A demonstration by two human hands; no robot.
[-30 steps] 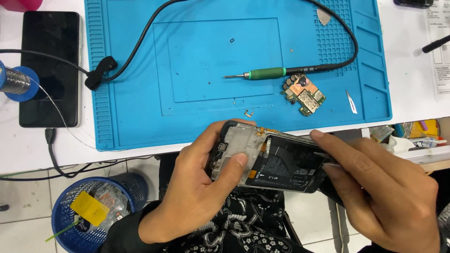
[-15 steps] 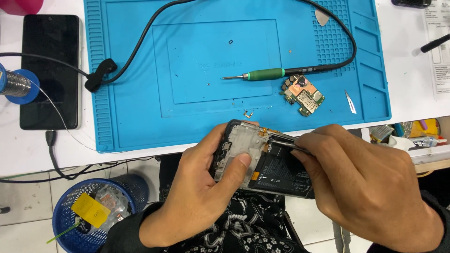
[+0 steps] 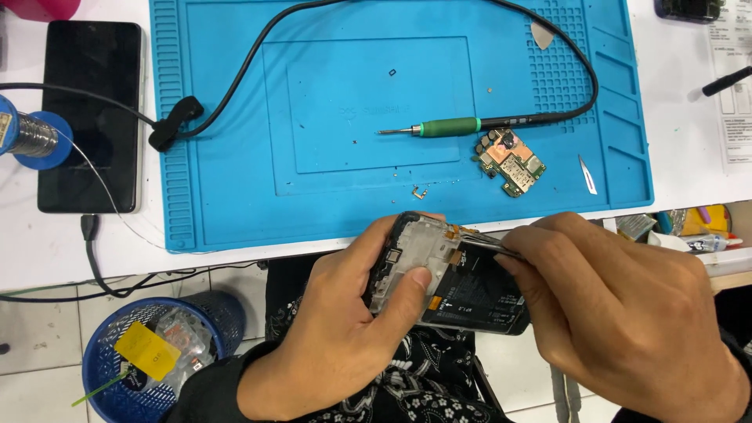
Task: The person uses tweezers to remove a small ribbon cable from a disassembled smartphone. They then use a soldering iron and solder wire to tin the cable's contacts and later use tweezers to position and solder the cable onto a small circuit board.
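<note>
Left-hand grip (image 3: 337, 337) around opened phone (image 3: 454, 278)

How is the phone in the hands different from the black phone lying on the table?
The opened phone shows its insides; the black phone is closed, with a dark screen. The opened phone is held off the table by the left hand and right hand; the black phone lies flat, untouched. Both are rectangular.

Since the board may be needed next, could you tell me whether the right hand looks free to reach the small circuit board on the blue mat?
Probably not at once: the right hand grips tweezers at the opened phone, though the circuit board lies uncovered just beyond.
</note>
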